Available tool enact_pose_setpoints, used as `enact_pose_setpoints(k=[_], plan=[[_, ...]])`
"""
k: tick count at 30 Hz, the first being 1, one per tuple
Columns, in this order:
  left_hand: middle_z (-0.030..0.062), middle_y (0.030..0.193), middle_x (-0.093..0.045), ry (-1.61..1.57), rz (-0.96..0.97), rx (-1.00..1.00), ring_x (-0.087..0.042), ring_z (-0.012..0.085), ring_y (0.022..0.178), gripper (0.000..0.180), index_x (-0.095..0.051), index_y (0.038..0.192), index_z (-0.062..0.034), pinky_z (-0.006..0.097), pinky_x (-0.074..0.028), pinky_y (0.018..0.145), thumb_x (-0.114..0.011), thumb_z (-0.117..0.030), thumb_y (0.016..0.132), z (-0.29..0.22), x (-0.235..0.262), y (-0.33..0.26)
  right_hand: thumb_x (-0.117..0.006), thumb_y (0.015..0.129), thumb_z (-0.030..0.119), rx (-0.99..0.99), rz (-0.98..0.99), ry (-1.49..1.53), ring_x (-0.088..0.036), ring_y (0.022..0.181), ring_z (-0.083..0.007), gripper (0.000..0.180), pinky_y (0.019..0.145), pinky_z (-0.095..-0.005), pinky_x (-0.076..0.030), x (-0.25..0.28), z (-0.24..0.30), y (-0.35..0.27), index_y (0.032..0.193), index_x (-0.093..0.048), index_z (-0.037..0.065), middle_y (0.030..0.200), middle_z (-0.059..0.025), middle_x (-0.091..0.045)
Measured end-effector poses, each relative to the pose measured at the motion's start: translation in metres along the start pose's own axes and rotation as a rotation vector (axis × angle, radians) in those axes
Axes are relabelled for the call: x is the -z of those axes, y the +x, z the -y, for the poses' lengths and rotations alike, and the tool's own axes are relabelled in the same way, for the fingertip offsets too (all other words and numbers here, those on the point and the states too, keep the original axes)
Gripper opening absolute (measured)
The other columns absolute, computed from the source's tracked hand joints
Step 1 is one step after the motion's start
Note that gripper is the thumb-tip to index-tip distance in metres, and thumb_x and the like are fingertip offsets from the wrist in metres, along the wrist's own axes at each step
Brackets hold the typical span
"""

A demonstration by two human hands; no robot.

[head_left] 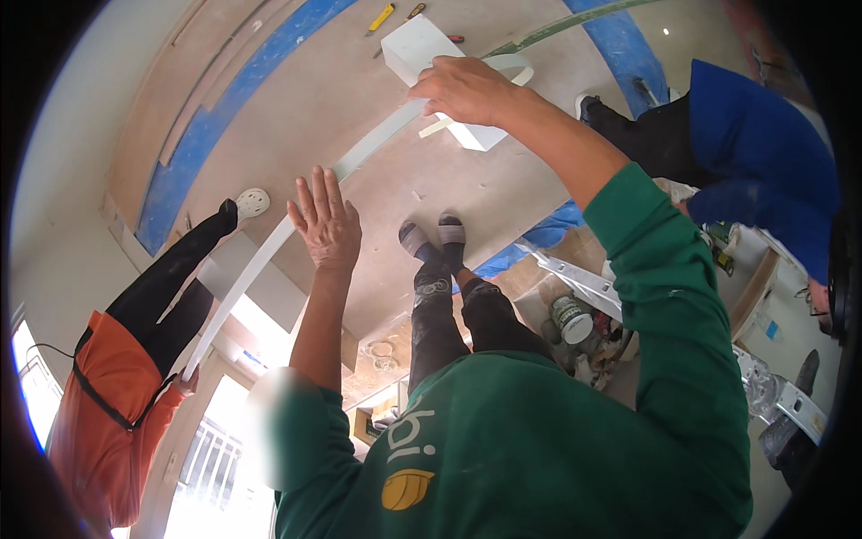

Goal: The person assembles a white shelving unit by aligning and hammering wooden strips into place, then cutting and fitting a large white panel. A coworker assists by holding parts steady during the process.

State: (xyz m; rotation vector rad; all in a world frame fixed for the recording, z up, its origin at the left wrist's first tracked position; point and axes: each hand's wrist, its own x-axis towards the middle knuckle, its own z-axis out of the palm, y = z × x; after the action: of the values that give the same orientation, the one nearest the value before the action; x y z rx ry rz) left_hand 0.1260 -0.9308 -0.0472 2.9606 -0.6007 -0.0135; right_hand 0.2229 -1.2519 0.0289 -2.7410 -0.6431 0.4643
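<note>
A long, flexible white strip (382, 136) stretches across from the lower left to the upper right, where its end bends into a loop. My left hand (325, 225) is raised against it with straight, spread fingers and does not grip it. My right hand (462, 90) is closed, its fingers pinching the strip above a long white box (420, 43). Part of the box is covered by that hand. Below my right fingers a small cream-coloured piece (435, 128) sticks out. At the far-left end, a person in orange (121, 395) has a hand at the strip.
A yellow utility knife (381, 18) lies on the floor near the box. Blue covering (206, 117) runs along the floor's edge. A person in blue (759, 153) is at the right. A metal ladder (584, 283) and a white tub (572, 321) stand by my right side.
</note>
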Motion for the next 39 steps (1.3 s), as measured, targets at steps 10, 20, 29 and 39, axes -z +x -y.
enact_pose_setpoints(k=[10, 20, 29, 39], plan=[[0.0111, 0.165, -0.018, 0.083, 0.108, -0.034, -0.012, 0.0368, 0.152, 0.076, -0.024, 0.157, -0.007, 0.058, -0.009, 0.121, -0.06, -0.022, 0.092, -0.021, 0.01, 0.011, -0.067, 0.089, 0.024, 0.068, -0.104, -0.101, -0.059, 0.103, -0.0227, 0.012, 0.089, -0.0386, -0.052, -0.009, 0.001, -0.005, 0.09, -0.067, 0.012, 0.096, -0.0009, -0.065], [0.0107, 0.165, -0.016, -0.021, 0.092, -0.116, -0.013, 0.0347, 0.152, 0.08, -0.017, 0.159, -0.0084, 0.057, -0.011, 0.122, -0.06, -0.021, 0.092, -0.122, -0.001, 0.079, -0.07, 0.086, 0.025, 0.105, -0.157, -0.12, -0.06, 0.1, -0.0217, 0.015, 0.085, -0.0365, -0.053, -0.019, -0.004, -0.002, 0.095, -0.069, 0.014, 0.097, -0.0004, -0.063], [0.0045, 0.164, -0.024, -0.059, 0.022, -0.069, -0.02, 0.028, 0.152, 0.078, -0.027, 0.157, -0.0137, 0.054, -0.01, 0.122, -0.065, -0.022, 0.089, -0.125, -0.008, 0.078, -0.073, 0.083, 0.017, 0.147, -0.2, 0.076, -0.064, 0.091, -0.0275, 0.029, 0.08, -0.0391, -0.053, 0.012, -0.044, -0.029, 0.111, -0.069, 0.01, 0.094, -0.0069, -0.062], [0.0063, 0.158, -0.037, -0.045, -0.051, -0.009, -0.029, 0.0284, 0.149, 0.071, -0.038, 0.152, -0.0118, 0.052, -0.015, 0.121, -0.067, -0.018, 0.088, -0.127, -0.003, 0.082, -0.073, 0.083, 0.017, 0.122, -0.21, 0.031, -0.063, 0.093, -0.0251, 0.031, 0.08, -0.0391, -0.053, 0.041, -0.144, -0.058, 0.114, -0.071, 0.013, 0.091, -0.0045, -0.063]])
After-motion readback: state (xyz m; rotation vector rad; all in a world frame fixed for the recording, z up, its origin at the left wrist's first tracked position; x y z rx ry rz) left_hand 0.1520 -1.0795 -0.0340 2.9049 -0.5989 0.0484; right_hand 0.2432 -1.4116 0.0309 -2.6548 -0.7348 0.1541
